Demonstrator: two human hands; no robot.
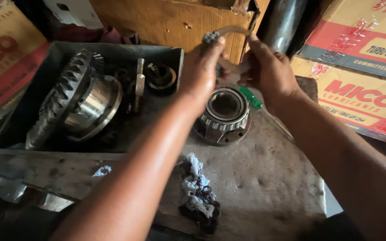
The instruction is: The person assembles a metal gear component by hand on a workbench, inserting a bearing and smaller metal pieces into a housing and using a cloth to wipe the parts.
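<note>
Both my hands are raised above the workbench and hold one small curved metal part (228,31). My left hand (202,73) pinches its left end, where a small grey toothed piece shows. My right hand (269,71) grips the other end. Below them a roller bearing seated in a flanged steel hub (224,116) stands on the worn bench top (269,178). A green-handled screwdriver (252,99) lies just right of the hub, partly under my right wrist.
A grey metal tray (112,53) at left holds a large ring gear on a differential housing (79,105) and a smaller bearing cup (161,78). A dirty rag (198,194) lies near the front. Cardboard boxes (358,89) stand behind and to both sides.
</note>
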